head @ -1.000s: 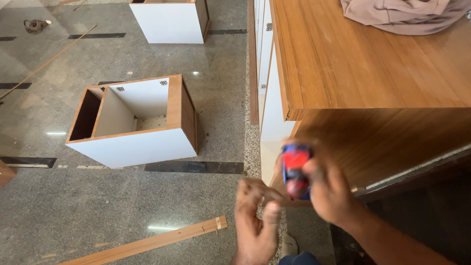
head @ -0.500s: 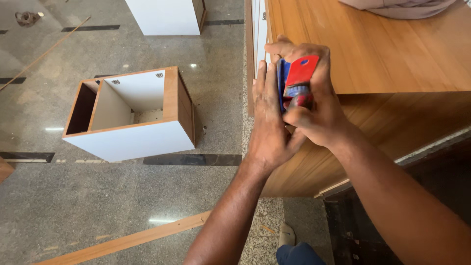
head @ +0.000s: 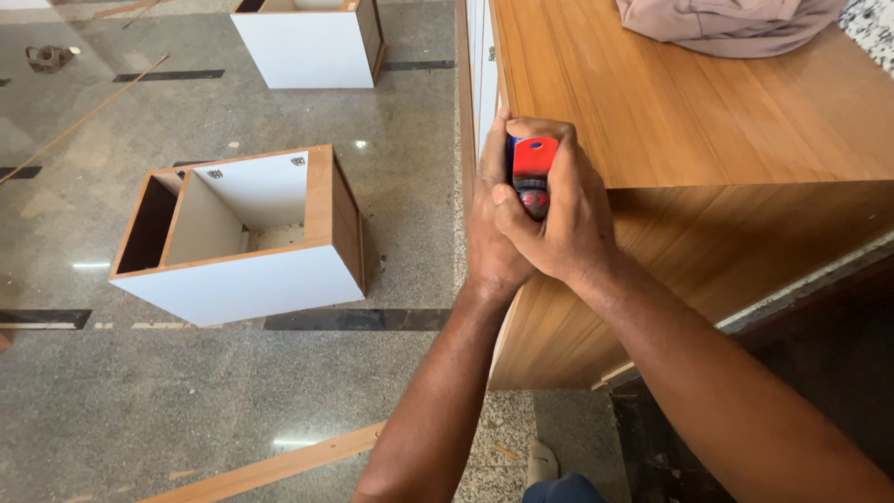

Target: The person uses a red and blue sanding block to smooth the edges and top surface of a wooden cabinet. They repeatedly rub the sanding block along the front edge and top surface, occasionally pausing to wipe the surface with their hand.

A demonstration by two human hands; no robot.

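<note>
Both my hands are wrapped around a small red and blue hand tool (head: pixel 533 168) held against the near left corner of a brown wooden cabinet top (head: pixel 689 102). My right hand (head: pixel 559 219) grips the tool from the right and below. From the left side my left hand (head: pixel 489 233) presses against it, fingers pointing up along the cabinet's edge. Most of the tool is hidden by my fingers.
A white and wood open box unit (head: pixel 237 233) lies on the grey stone floor to the left. Another white unit (head: pixel 312 42) stands farther back. A beige cloth (head: pixel 726 20) lies on the cabinet top. A wood strip (head: pixel 270 466) lies on the floor near my feet.
Both hands rose with the tool from below the cabinet's front up to its top corner, and have now shifted slightly down along the edge. My left hand closed around the tool.
</note>
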